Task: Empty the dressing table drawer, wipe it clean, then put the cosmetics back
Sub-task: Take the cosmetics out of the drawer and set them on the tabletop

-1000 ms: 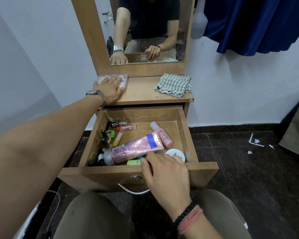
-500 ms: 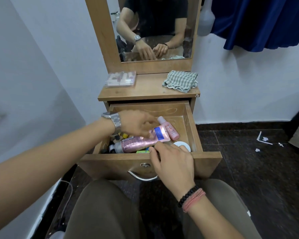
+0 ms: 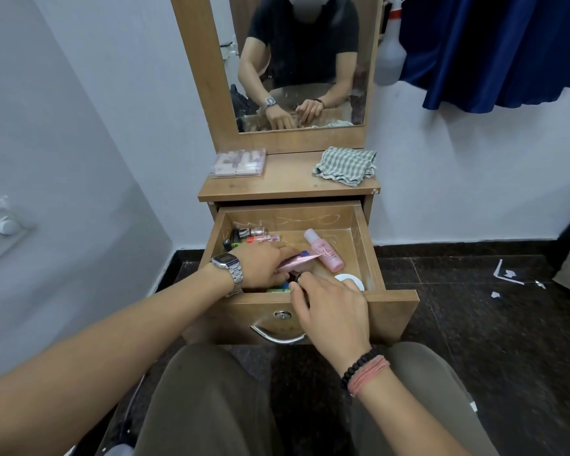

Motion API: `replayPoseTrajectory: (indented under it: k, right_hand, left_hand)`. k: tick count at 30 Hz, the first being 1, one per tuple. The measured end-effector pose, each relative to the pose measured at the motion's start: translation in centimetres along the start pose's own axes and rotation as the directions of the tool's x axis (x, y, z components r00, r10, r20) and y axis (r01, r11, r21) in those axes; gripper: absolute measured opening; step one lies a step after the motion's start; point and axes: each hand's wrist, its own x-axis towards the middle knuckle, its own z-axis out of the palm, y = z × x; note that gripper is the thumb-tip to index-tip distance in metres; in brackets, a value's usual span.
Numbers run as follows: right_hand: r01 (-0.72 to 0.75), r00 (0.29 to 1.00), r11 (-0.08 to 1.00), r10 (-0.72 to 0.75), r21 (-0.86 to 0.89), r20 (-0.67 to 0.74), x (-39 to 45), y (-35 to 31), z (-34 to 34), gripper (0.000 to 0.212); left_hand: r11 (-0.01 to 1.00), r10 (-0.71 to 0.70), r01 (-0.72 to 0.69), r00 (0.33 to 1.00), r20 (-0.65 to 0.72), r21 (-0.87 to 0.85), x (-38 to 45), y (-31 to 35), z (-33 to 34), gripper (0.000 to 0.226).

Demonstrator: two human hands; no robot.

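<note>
1. Left hand (image 3: 264,264): inside the open drawer (image 3: 359,225), fingers curled round the pink tube (image 3: 298,261), gripping it near the drawer's front-left part.
2. Right hand (image 3: 333,311): over the drawer's front panel, fingers bent, pinching a small dark item (image 3: 295,277) at the fingertips; what the item is, cannot tell.
3. Pink tube: long axis runs roughly left-right across the drawer, its flat crimped end with a blue stripe pointing toward the drawer's right wall, slightly raised.
4. Pink bottle (image 3: 324,250): lies on the drawer floor just right of the tube's end, white cap toward the drawer's back, long axis diagonal.
5. White round lid (image 3: 349,280): front-right corner of drawer, partly hidden by the right hand.
6. Small cosmetics (image 3: 254,235): clustered at the drawer's back-left corner.
7. Desk (image 3: 287,185) above the drawer: clear palette case (image 3: 238,162) left, checked cloth (image 3: 344,166) right.
</note>
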Motion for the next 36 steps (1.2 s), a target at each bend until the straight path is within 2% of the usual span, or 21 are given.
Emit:
replayPoseTrajectory:
  k: [7, 9, 14, 17, 21, 24, 29, 32, 36]
  right_hand:
    - [-0.003, 1.0, 1.0, 0.003, -0.004, 0.023, 0.0, 0.0, -0.1, 0.031]
    - [-0.003, 1.0, 1.0, 0.003, 0.001, 0.027, 0.1, -0.1, -0.2, 0.031]
    - [0.0, 1.0, 1.0, 0.001, -0.013, 0.017, 0.1, -0.1, -0.3, 0.031]
    - [-0.003, 1.0, 1.0, 0.003, -0.03, 0.018, 0.2, -0.1, -0.1, 0.032]
    - [0.006, 1.0, 0.999, -0.006, -0.043, 0.008, 0.2, -0.2, -0.2, 0.031]
    - [0.01, 1.0, 0.999, -0.01, -0.042, 0.009, 0.2, -0.3, -0.3, 0.032]
    - [-0.009, 1.0, 1.0, 0.01, -0.019, 0.027, 0.2, -0.3, -0.2, 0.03]
    - [-0.029, 0.998, 0.999, 0.03, -0.017, 0.051, 0.3, -0.2, 0.0, 0.031]
    - [-0.032, 0.998, 0.999, 0.034, -0.028, 0.053, 0.5, -0.3, -0.2, 0.031]
  left_hand:
    - [0.989, -0.121, 0.119, 0.993, -0.011, -0.087, 0.4, 0.1, 0.7, 0.034]
    - [0.985, -0.138, 0.131, 0.989, -0.05, -0.114, 0.5, 0.1, 0.8, 0.018]
    - [0.955, -0.187, 0.122, 0.955, -0.232, -0.269, 0.1, 0.3, -1.0, 0.021]
    - [0.883, -0.28, 0.098, 0.895, -0.347, -0.459, -0.1, 0.2, -3.8, 0.013]
    - [0.728, -0.461, 0.061, 0.78, -0.423, -0.682, 0.6, -1.4, -8.2, 0.027]
    - [0.666, -0.547, 0.016, 0.69, -0.474, -0.746, 1.6, -3.9, -11.0, 0.03]
    - [0.556, -0.708, 0.016, 0.531, -0.465, -0.831, 4.5, -9.6, -13.3, 0.039]
    - [0.54, -0.751, 0.055, 0.483, -0.451, -0.84, 6.0, -12.2, -13.5, 0.043]
    - [0.527, -0.779, 0.108, 0.458, -0.429, -0.843, 7.3, -14.0, -12.6, 0.045]
